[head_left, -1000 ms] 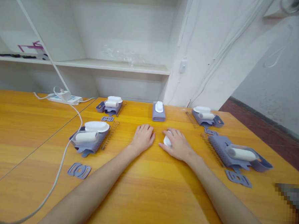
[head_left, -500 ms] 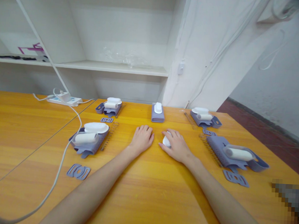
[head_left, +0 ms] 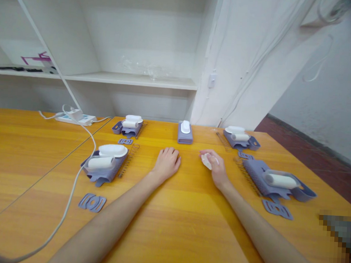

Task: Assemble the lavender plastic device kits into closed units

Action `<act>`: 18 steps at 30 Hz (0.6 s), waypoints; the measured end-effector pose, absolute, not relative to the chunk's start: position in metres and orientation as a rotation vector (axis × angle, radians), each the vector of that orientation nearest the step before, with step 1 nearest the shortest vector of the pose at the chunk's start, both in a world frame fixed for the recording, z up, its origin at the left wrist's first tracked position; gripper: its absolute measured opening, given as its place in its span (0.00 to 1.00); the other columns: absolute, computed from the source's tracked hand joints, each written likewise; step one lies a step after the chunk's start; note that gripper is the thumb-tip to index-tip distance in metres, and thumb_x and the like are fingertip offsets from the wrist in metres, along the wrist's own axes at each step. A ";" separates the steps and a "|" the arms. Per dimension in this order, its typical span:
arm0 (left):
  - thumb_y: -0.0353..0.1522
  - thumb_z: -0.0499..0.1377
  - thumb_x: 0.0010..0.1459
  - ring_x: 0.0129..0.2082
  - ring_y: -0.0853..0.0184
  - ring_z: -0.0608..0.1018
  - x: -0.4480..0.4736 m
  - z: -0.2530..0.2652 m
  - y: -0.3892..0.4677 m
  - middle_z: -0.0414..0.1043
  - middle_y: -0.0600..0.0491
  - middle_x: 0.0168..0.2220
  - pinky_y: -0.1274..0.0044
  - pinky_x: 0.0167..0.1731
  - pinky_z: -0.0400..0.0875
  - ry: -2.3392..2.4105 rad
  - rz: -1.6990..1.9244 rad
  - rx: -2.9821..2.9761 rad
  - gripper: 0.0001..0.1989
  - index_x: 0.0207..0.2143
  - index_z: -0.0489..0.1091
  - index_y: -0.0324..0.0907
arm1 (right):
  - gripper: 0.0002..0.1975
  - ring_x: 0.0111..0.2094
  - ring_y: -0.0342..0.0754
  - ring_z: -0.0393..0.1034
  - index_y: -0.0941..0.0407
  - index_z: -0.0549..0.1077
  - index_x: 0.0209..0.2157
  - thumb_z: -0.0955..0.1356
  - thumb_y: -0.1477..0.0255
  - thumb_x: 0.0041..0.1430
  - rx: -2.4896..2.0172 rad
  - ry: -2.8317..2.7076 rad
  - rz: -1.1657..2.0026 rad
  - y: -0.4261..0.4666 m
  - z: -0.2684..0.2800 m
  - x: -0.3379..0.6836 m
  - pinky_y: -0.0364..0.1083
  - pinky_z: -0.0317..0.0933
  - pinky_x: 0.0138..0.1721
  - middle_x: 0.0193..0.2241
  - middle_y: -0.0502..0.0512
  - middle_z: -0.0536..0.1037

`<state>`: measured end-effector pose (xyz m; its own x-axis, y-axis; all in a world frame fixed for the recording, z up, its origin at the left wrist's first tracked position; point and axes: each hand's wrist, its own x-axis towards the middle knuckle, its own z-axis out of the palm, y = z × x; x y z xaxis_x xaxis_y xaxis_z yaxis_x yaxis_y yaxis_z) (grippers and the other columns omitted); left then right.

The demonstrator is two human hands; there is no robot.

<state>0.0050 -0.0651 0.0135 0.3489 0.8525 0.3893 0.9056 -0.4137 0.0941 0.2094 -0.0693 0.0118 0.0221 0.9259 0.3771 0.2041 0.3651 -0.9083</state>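
Orange-brown wood grain is shown by the table [head_left: 170, 229], which is backed by white shelving [head_left: 131, 79] beyond the grip. By the right hand [head_left: 215, 168] a small white oval piece [head_left: 206, 161] is held above or on the wood; which of the two cannot be told. Fingers and thumb are curled inward on it, with only the piece's own thickness left between them. Its outline is rounded and its surface pale and smooth; part is covered by the hand, and finer detail is blurred. Left of the grip, the left hand [head_left: 168, 161] is laid palm-down, its fingers loosely extended; whether anything is covered by the palm cannot be told. Beyond the grip and slightly left, a lilac-grey box [head_left: 185, 138] is topped by a white ribbed oval cap [head_left: 185, 127]. Right of the grip, a coiled spring [head_left: 248, 177] is set beside a perforated case [head_left: 254, 171], on which a white roller [head_left: 282, 181] is rested, with a slotted flat plate [head_left: 277, 209] just nearer.
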 end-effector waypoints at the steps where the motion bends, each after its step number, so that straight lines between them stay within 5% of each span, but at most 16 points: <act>1: 0.37 0.46 0.62 0.42 0.62 0.68 0.005 0.014 -0.065 0.68 0.48 0.40 0.70 0.42 0.60 -1.619 -0.578 -2.464 0.12 0.39 0.66 0.42 | 0.16 0.33 0.49 0.70 0.55 0.73 0.32 0.61 0.59 0.57 -1.050 -1.322 0.869 -0.068 0.012 0.209 0.47 0.63 0.35 0.30 0.53 0.76; 6: 0.37 0.46 0.62 0.42 0.62 0.69 0.005 0.014 -0.065 0.68 0.48 0.39 0.70 0.42 0.60 -1.622 -0.572 -2.461 0.12 0.39 0.66 0.42 | 0.19 0.32 0.50 0.71 0.56 0.70 0.21 0.64 0.54 0.50 -0.854 -0.831 1.218 -0.066 0.019 0.206 0.46 0.65 0.32 0.23 0.53 0.75; 12: 0.37 0.46 0.62 0.42 0.62 0.69 0.006 0.015 -0.066 0.67 0.48 0.40 0.71 0.43 0.60 -1.644 -0.563 -2.472 0.12 0.39 0.66 0.42 | 0.23 0.30 0.49 0.71 0.54 0.67 0.25 0.64 0.47 0.49 -0.705 -0.582 1.575 -0.073 0.037 0.207 0.51 0.69 0.32 0.23 0.51 0.74; 18: 0.37 0.47 0.62 0.42 0.62 0.69 0.006 0.016 -0.066 0.67 0.47 0.40 0.70 0.43 0.61 -1.646 -0.577 -2.483 0.12 0.39 0.66 0.42 | 0.16 0.23 0.41 0.66 0.54 0.66 0.29 0.75 0.69 0.41 -0.861 -0.700 1.394 -0.073 0.034 0.197 0.45 0.68 0.27 0.22 0.44 0.70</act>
